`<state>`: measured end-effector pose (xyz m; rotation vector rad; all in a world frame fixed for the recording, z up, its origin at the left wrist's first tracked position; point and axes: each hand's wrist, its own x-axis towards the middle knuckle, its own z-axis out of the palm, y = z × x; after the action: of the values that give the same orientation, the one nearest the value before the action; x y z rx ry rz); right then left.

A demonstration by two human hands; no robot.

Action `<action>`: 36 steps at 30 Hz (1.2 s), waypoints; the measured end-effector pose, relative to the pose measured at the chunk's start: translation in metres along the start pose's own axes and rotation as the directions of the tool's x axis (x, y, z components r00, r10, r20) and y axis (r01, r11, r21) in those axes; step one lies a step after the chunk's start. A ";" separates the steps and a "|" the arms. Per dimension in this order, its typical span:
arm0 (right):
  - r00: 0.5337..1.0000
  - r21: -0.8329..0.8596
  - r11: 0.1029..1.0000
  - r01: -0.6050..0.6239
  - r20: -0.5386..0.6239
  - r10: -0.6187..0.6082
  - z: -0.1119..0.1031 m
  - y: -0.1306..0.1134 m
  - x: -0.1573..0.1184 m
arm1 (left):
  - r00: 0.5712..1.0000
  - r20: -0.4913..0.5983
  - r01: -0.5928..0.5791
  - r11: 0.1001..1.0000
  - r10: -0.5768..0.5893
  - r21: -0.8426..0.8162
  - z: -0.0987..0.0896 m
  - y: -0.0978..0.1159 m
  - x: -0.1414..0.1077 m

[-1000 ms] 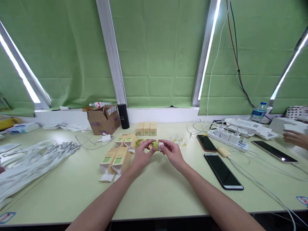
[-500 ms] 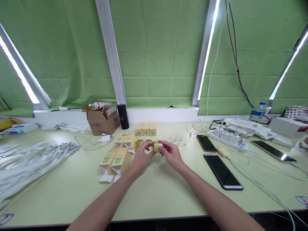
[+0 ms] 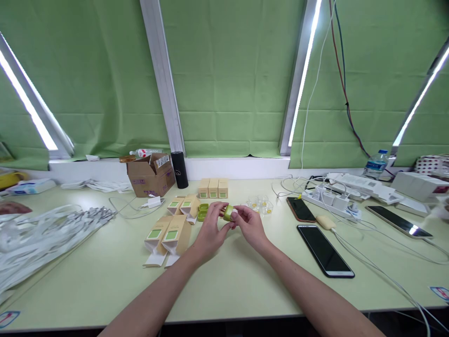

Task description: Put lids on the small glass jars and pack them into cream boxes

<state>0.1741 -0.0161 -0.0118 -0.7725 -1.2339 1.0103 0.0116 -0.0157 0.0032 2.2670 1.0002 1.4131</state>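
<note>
A small green container (image 3: pixel 228 213) with a whitish part on its right side is held between my hands above the table. My right hand (image 3: pixel 249 223) pinches it from the right with thumb and fingers. From the other side, my left hand (image 3: pixel 212 230) has its fingers curled against the container, its thumb tip close to the right fingers. Green open pieces (image 3: pixel 202 213) lie just beyond my left hand. Clear small cups (image 3: pixel 260 205) with yellow spots stand beyond my right hand. To the left stand cardboard boxes (image 3: pixel 177 232) with green windows and open flaps.
Three closed small boxes (image 3: pixel 213 188) stand at the back, near a black cylinder (image 3: pixel 179 171) and a carton (image 3: pixel 150 175). Phones (image 3: pixel 325 250), cables and a power strip (image 3: pixel 331 205) occupy the right. White straps (image 3: pixel 52 243) cover the left, where another person's hand (image 3: pixel 14 208) shows.
The green container has tilted and turned slightly in my fingers. My left hand has shifted, its thumb lower, uncovering more green pieces behind. Another person's hand has appeared at the left edge.
</note>
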 end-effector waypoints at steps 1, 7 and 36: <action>1.000 0.001 1.000 -0.005 -0.009 0.005 0.000 0.001 0.000 | 1.000 0.010 0.001 1.000 -0.001 -0.004 0.000 0.000 0.000; 0.999 -0.008 1.000 0.020 0.042 -0.020 0.000 -0.003 -0.003 | 0.998 0.020 0.063 0.988 -0.061 -0.139 0.004 -0.003 0.000; 0.777 -0.693 0.401 0.600 0.383 -0.500 -0.015 -0.010 -0.010 | 0.934 0.251 0.357 0.704 -0.255 -0.613 -0.002 -0.001 0.005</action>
<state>0.1903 -0.0283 -0.0094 -0.8621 -1.9161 -0.1361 0.0112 -0.0118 0.0071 1.5687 0.6486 1.1774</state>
